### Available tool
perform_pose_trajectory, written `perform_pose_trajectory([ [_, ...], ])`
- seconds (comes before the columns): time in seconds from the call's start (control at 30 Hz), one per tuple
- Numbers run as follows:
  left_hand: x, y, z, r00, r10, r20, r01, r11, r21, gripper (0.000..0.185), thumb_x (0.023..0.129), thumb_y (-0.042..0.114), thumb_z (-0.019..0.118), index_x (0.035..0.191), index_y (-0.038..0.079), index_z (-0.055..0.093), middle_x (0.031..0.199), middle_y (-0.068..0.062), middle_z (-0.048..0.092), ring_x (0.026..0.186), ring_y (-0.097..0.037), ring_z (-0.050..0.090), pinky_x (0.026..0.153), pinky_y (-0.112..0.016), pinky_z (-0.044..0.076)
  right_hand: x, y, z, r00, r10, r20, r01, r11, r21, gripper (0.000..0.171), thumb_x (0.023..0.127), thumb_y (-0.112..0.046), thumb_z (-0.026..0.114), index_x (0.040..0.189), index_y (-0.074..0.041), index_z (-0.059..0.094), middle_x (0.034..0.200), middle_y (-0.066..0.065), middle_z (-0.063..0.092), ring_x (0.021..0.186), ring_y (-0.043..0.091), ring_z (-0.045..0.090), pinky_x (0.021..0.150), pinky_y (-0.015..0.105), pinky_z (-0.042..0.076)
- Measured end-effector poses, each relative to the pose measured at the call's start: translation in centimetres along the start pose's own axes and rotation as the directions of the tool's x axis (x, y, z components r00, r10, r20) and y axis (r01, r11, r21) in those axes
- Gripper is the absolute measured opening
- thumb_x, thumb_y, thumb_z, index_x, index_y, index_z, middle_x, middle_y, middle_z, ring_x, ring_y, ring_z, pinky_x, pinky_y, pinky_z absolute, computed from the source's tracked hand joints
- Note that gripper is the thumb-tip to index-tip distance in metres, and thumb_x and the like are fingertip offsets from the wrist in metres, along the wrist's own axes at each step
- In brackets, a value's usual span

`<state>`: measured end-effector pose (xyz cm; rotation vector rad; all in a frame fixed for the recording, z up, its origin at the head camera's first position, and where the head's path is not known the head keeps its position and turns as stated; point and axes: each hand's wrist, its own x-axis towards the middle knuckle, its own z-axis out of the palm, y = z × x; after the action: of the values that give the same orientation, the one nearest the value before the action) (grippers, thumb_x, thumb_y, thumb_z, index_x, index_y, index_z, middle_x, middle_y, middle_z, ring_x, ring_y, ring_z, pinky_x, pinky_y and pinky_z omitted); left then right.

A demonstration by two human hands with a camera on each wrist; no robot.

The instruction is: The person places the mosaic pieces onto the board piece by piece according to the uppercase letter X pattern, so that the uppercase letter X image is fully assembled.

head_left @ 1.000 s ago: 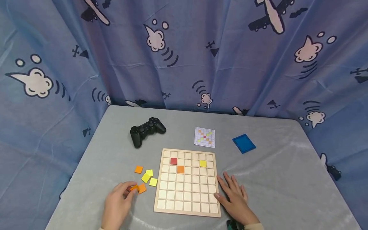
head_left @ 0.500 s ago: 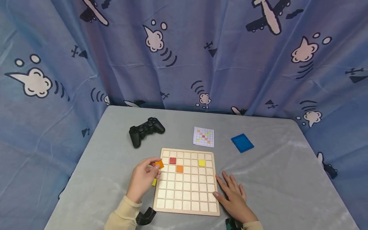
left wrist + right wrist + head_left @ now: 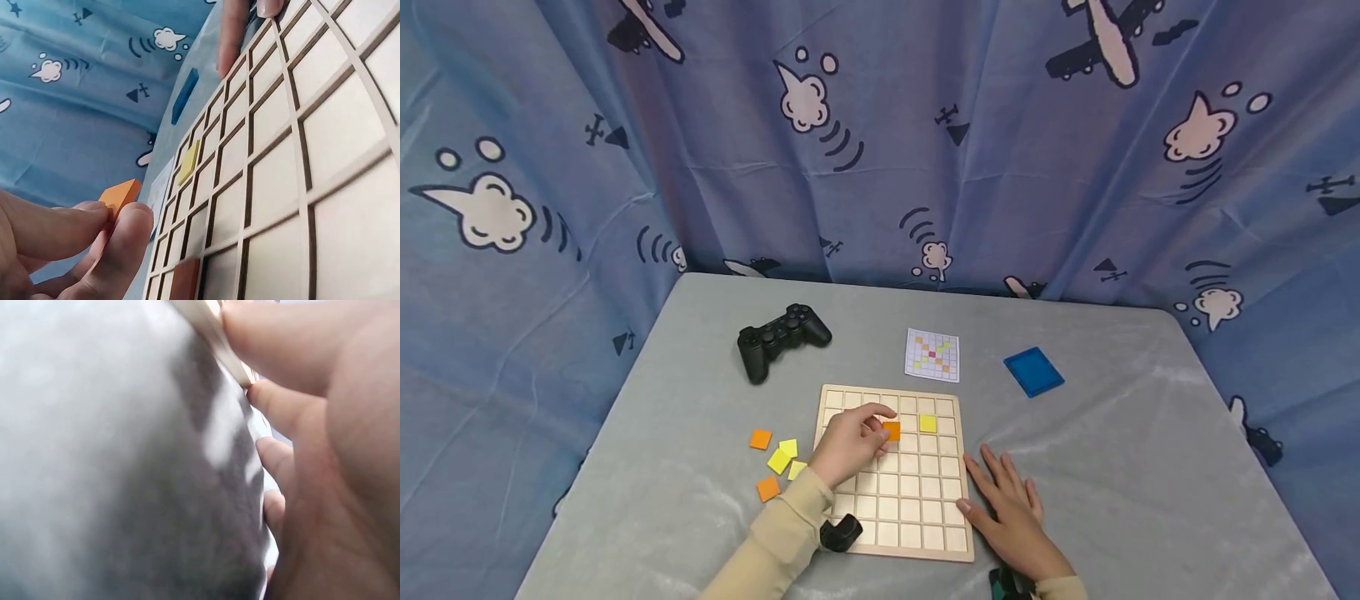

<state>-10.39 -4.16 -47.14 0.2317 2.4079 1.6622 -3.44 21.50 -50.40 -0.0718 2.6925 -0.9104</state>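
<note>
tile, orange, square point(image 3: 892, 430): pinched between the thumb and fingertips of the left hand point(image 3: 850, 443), held just above the upper rows of the wooden grid board point(image 3: 891, 546), centre-low in the head view. in the left wrist view the same tile point(image 3: 120, 194) sits tilted at the fingertips, clear of the cells, not yet seated.

board, wooden, gridded: lies flat on the grey table cover point(image 3: 1112, 467). yellow tile point(image 3: 928, 423) already seated in the upper right part of the grid; a darker orange tile point(image 3: 185, 280) shows in a cell at the bottom edge of the left wrist view.

right hand point(image 3: 1009, 510): fingers straight and spread, flat on the cloth, thumb against the board's right edge; grips nothing.

loose tiles, orange and yellow point(image 3: 778, 460): scattered on the cloth just left of the board.

pattern card point(image 3: 932, 355): small printed grid above the board. blue tray point(image 3: 1033, 372) to its right; black game controller point(image 3: 782, 335) to its upper left.

handling note, as judgement: level the tile before lowering, since it rides tilted; line its edges with the cell walls and let it drop square rather than pressing a corner in. check the chosen cell against the card. the bracing hand at the edge should stop the board sliding on the slick cloth.
</note>
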Motion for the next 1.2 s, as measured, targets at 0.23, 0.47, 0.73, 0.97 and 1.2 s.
perform_pose_trajectory([
  [0.23, 0.9, 0.3, 1.4, 0.999, -0.050, -0.002, 0.050, 0.999, 0.007, 0.019, 0.085, -0.005, 0.063, 0.101, 0.004, 0.068, 0.071, -0.006, 0.058, 0.062, -0.018, 0.065, 0.055, -0.021, 0.051, -0.1, 0.1, 0.0, 1.000, -0.017, -0.009, 0.017, 1.000, 0.017, 0.070, 0.091, -0.052, 0.055, 0.150, -0.021, 0.033, 0.159, 0.015, 0.015, 0.144, 0.045, -0.001, 0.102, 0.069, -0.008],
  [0.47, 1.1, -0.4, 2.4, 1.000, 0.006, 0.000, -0.006, 0.978, 0.208, 0.016, 0.083, 0.000, 0.069, 0.098, 0.004, 0.069, 0.068, 0.002, 0.056, 0.058, -0.007, 0.052, 0.058, -0.021, 0.044, -0.1, 0.3, 0.3, 1.000, 0.007, 0.003, -0.007, 1.000, 0.002, 0.071, 0.091, -0.055, 0.055, 0.150, -0.023, 0.032, 0.159, 0.014, 0.013, 0.144, 0.044, -0.001, 0.102, 0.069, -0.008],
  [0.73, 1.3, -0.5, 3.0, 0.994, 0.109, -0.014, -0.097, 0.934, 0.345, 0.013, 0.081, 0.001, 0.071, 0.093, 0.006, 0.071, 0.067, 0.004, 0.050, 0.064, -0.009, 0.043, 0.064, -0.023, 0.039, 0.2, 0.3, 0.3, 1.000, 0.006, -0.003, -0.006, 1.000, -0.005, 0.072, 0.090, -0.056, 0.055, 0.150, -0.023, 0.031, 0.159, 0.014, 0.014, 0.144, 0.044, -0.001, 0.102, 0.069, -0.009],
  [0.97, 1.4, -0.4, 3.3, 0.994, 0.110, -0.009, -0.097, 0.912, 0.399, 0.012, 0.084, 0.002, 0.067, 0.093, 0.008, 0.073, 0.075, -0.001, 0.063, 0.068, -0.011, 0.049, 0.064, -0.023, 0.041, -0.1, 0.3, 0.3, 1.000, -0.016, -0.027, 0.016, 1.000, 0.007, 0.070, 0.091, -0.053, 0.056, 0.149, -0.022, 0.034, 0.158, 0.016, 0.016, 0.143, 0.045, 0.001, 0.102, 0.069, -0.007],
  [1.2, 1.5, -0.6, 3.6, 0.995, 0.095, -0.008, -0.083, 0.906, 0.415, 0.009, 0.084, 0.008, 0.071, 0.092, 0.009, 0.072, 0.079, -0.001, 0.064, 0.067, -0.010, 0.047, 0.062, -0.022, 0.040, -0.1, 0.2, 0.2, 0.999, -0.021, -0.032, 0.021, 1.000, 0.007, 0.070, 0.091, -0.053, 0.056, 0.150, -0.023, 0.033, 0.159, 0.015, 0.016, 0.143, 0.046, 0.000, 0.101, 0.070, -0.007],
])
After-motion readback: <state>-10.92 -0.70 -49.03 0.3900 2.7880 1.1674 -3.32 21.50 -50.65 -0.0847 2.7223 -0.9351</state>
